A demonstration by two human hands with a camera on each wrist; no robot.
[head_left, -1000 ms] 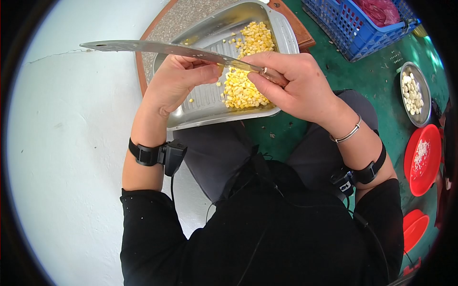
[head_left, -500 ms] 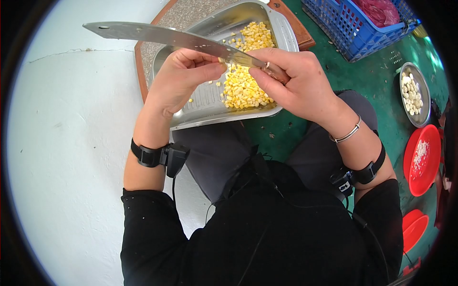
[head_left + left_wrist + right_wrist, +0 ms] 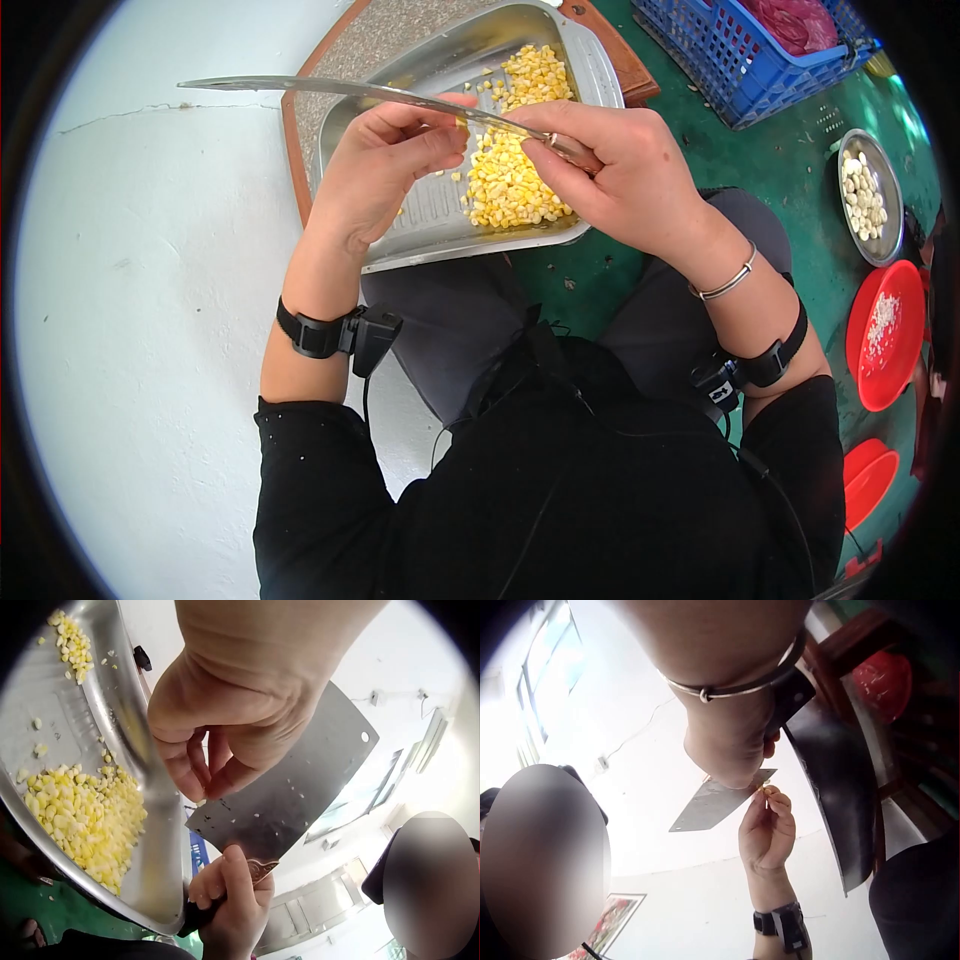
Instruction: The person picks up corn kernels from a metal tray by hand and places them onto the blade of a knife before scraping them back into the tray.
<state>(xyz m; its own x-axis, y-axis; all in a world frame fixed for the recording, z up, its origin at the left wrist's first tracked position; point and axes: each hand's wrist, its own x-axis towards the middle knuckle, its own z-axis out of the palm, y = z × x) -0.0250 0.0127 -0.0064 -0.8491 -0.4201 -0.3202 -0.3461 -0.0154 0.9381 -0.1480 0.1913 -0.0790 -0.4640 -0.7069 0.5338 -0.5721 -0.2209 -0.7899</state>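
My right hand [image 3: 640,180] grips the handle of a broad cleaver [image 3: 370,92], its blade reaching left over the metal tray [image 3: 415,245]. In the left wrist view the blade [image 3: 300,780] shows small bits stuck to it. My left hand [image 3: 375,170] pinches a small yellow piece [image 3: 461,124] between thumb and fingertips, close to the blade near the handle. In the right wrist view the left hand [image 3: 766,832] holds that piece [image 3: 763,789] at the blade's edge. Below both hands, yellow kernels [image 3: 510,190] are heaped in the tray.
The tray stands on a speckled, wood-edged table [image 3: 370,45]. On the green floor at the right are a blue crate [image 3: 740,85], a metal bowl of whitish pieces [image 3: 862,195] and red basins [image 3: 870,380]. A white wall [image 3: 140,300] is at the left.
The cleaver's blade has tilted, rising at its far end and then lowering again, and now appears nearly edge-on. My left hand has shifted slightly right, still pinching a small piece.
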